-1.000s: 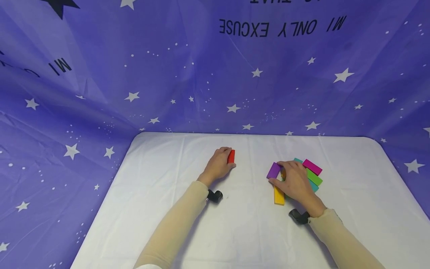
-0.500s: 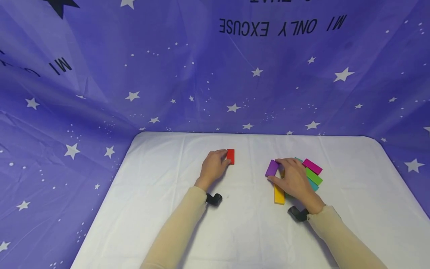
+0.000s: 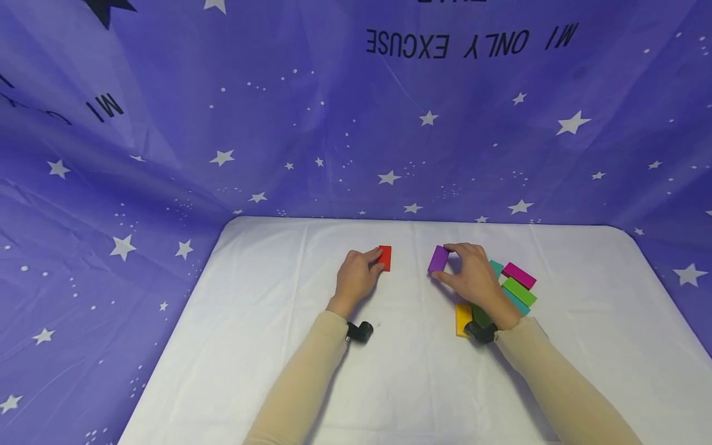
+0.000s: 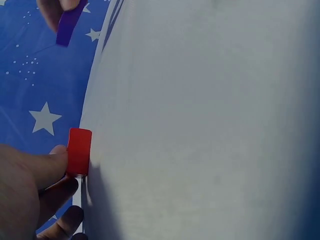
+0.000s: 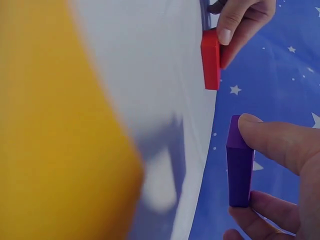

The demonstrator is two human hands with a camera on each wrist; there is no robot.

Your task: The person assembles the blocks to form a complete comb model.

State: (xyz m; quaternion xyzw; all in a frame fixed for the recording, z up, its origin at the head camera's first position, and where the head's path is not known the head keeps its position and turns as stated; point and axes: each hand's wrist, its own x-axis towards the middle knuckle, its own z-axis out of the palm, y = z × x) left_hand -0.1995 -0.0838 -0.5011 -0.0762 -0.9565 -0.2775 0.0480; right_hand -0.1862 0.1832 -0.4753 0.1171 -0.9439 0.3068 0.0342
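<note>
My left hand [image 3: 356,275] pinches a red rectangular block [image 3: 385,258] near the middle of the table's far part. The left wrist view shows the thumb on one side of this red block [image 4: 80,151]. To the right of it, my right hand [image 3: 473,275] holds a purple block [image 3: 439,259] between thumb and fingers. In the right wrist view the purple block [image 5: 240,170] is gripped at its two ends, apart from the red block [image 5: 210,60].
By my right wrist lie several blocks: a magenta one [image 3: 520,275], a light green one [image 3: 520,291], teal ones and a dark green one. A yellow block [image 3: 462,320] lies at their left and looms blurred in the right wrist view. A white cloth [image 3: 389,383] covers the table.
My right hand has carried the purple block left and away from the other blocks, toward the red one. The left hand has shifted slightly, and the red block's broad face shows more.
</note>
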